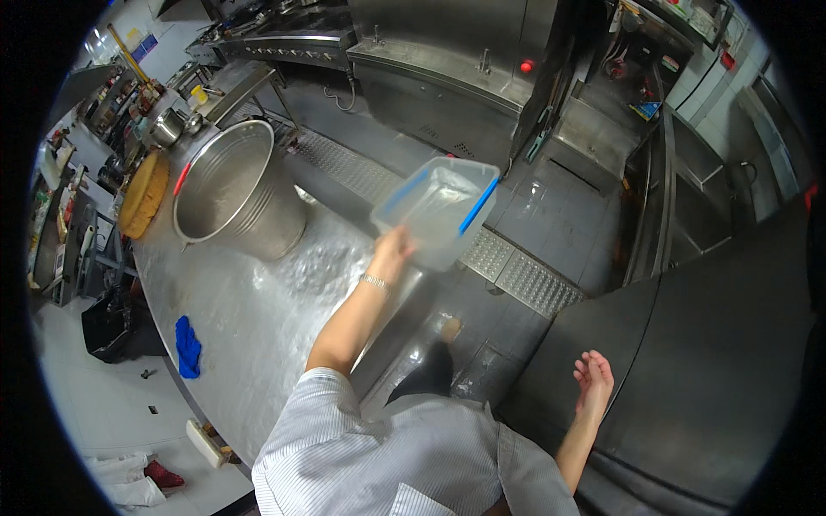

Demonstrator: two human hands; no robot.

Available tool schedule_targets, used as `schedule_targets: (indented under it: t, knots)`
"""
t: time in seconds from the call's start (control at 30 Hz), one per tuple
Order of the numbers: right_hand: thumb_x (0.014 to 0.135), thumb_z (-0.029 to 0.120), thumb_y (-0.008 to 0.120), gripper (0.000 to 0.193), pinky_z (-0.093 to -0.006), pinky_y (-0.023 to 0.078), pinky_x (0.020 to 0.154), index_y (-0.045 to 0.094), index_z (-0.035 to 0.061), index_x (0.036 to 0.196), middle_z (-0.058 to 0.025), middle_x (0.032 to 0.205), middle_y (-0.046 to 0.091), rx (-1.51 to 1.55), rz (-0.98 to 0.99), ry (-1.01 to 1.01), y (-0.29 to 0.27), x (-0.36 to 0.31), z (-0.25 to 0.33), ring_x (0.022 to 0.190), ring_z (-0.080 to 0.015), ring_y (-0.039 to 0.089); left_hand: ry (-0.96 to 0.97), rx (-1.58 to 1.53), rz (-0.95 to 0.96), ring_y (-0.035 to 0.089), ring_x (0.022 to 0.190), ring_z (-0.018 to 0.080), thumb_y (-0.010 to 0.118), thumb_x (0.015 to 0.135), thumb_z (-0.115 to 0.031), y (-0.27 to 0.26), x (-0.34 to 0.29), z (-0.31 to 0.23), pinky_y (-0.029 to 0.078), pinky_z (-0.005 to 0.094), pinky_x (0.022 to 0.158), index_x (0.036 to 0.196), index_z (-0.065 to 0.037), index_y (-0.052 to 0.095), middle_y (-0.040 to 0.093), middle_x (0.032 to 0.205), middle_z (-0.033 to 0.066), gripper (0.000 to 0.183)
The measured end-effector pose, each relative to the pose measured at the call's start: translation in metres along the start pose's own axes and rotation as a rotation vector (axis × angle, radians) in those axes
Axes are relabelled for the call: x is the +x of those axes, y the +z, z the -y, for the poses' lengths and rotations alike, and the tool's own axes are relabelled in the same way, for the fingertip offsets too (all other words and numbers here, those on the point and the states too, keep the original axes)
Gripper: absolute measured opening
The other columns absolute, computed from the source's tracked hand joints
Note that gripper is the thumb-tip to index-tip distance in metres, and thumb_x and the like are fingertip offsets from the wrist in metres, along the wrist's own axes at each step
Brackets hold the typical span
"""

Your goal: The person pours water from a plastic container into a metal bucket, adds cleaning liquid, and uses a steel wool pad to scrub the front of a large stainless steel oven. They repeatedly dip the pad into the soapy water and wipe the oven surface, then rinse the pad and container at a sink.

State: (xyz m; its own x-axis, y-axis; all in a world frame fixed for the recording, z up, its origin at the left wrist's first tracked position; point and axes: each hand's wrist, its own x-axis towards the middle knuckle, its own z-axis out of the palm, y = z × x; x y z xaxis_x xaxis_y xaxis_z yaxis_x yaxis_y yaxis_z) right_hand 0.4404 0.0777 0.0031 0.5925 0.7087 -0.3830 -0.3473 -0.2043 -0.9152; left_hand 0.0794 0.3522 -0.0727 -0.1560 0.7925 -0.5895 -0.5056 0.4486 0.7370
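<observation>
My left hand [393,249] is closed on the near rim of a clear plastic container [439,215] with blue clips on its sides. The container hangs tilted past the edge of the steel table [249,344], above the floor. Its inside looks bare apart from reflections. Out to the right, my right hand [594,376] is raised near a dark metal surface, fingers loosely curled and apart, holding nothing. A large metal bucket [275,202] with a red grip on its handle stands on the table, left of the container.
A blue cloth [187,346] lies by the table's left edge. Beyond the bucket are a round wooden block [144,196] and a steel pot [167,127]. A perforated metal drain cover [516,275] crosses the wet floor. A steel sink counter [439,73] stands at the back.
</observation>
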Motion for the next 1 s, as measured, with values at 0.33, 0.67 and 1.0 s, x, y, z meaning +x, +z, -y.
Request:
schedule_targets:
  t: [0.33,0.67,1.0]
  knots:
    - [0.082,0.011,0.052,0.013,-0.0223,0.043,0.051,0.054,0.0041,0.093,-0.0034,0.078,0.056,-0.377,0.078,0.260,0.031,0.122,-0.058,0.062,-0.0117,0.056,0.017,-0.040,-0.339,0.048,0.054,0.0171,0.052,0.073,-0.004,-0.004,0.109,0.024,0.044,0.0317,0.045,0.073,0.002,0.053,0.050,0.065,0.0068,0.006]
    - [0.079,0.010,0.052,0.012,-0.0248,0.043,0.050,0.055,0.0009,0.087,-0.0055,0.072,0.055,-0.783,0.175,0.435,-0.011,0.190,-0.140,0.057,-0.0130,0.052,0.186,0.030,-0.259,0.051,0.060,0.0197,0.053,0.074,-0.014,-0.061,0.294,-0.026,0.045,0.0325,0.052,0.084,-0.007,0.057,0.054,0.070,0.0063,0.013]
    - [0.081,0.011,0.050,0.014,-0.0248,0.041,0.045,0.055,-0.0004,0.085,-0.0053,0.064,0.054,-0.669,-0.046,0.440,0.018,0.203,-0.113,0.053,-0.0127,0.051,0.126,0.120,-0.210,0.052,0.066,0.0204,0.053,0.077,-0.008,0.157,0.413,-0.086,0.046,0.0313,0.046,0.088,0.005,0.055,0.053,0.082,0.0111,0.017]
